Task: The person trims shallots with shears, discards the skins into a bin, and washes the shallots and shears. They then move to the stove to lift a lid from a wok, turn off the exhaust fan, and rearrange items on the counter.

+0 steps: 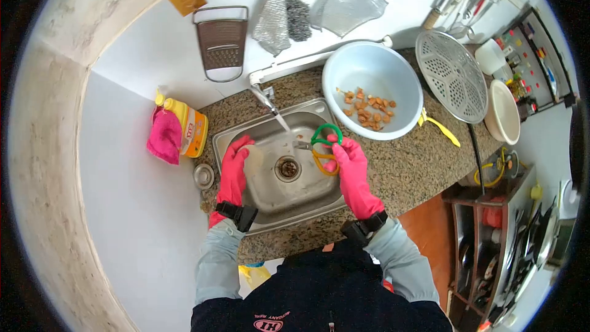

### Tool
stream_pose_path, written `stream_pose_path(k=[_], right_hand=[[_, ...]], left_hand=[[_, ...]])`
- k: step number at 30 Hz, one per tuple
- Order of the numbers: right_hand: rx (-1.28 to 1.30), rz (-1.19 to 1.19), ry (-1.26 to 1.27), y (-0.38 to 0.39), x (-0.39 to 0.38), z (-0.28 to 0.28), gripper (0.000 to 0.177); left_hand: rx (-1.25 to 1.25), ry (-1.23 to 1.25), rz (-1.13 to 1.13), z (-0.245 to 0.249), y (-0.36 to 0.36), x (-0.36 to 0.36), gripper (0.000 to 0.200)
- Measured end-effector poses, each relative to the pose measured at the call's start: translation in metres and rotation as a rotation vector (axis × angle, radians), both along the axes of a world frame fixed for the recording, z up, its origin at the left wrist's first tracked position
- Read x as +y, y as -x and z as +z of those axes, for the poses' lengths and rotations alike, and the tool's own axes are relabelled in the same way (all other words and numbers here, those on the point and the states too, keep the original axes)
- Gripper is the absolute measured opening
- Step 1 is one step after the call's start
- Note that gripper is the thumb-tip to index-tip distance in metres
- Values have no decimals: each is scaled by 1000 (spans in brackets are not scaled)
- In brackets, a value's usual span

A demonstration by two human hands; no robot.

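My right hand (352, 175), in a pink rubber glove, grips scissors (326, 154) with one green and one orange handle loop. Their short metal blades point left over the steel sink (289, 203). At the sink's left side, my left hand (232, 169) wears a matching glove. Its fingers are curled, with a pale, blurred shape beside the fingertips that I cannot make out. Water runs from the faucet (265, 99) between my hands, near the drain (287, 169). Up and right of the scissors, a light blue basin (335, 95) holds several brownish pieces (372, 110).
A yellow bottle (195, 132) with a pink cloth (165, 136) stands left of the sink. To the right on the granite counter (393, 172) are a yellow-handled tool (444, 129), a perforated metal disc (453, 77) and a cream bowl (504, 114). A grater (221, 43) hangs on the wall.
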State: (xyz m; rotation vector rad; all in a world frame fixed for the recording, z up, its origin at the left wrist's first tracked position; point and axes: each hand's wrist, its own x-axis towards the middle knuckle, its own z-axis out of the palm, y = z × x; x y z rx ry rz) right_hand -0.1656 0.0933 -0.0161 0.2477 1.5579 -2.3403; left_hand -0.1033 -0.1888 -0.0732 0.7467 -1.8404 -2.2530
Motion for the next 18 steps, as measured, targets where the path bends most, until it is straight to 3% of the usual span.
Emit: stream_pose_path(k=[10,18], right_hand=[[30,12,-6,18,-50,17,18],[116,153,-173,14,-35,30,23]], left_hand=[[-19,-124,184,-5,-50,-24,39],[-14,-146,142,-9,-41,-26,37]])
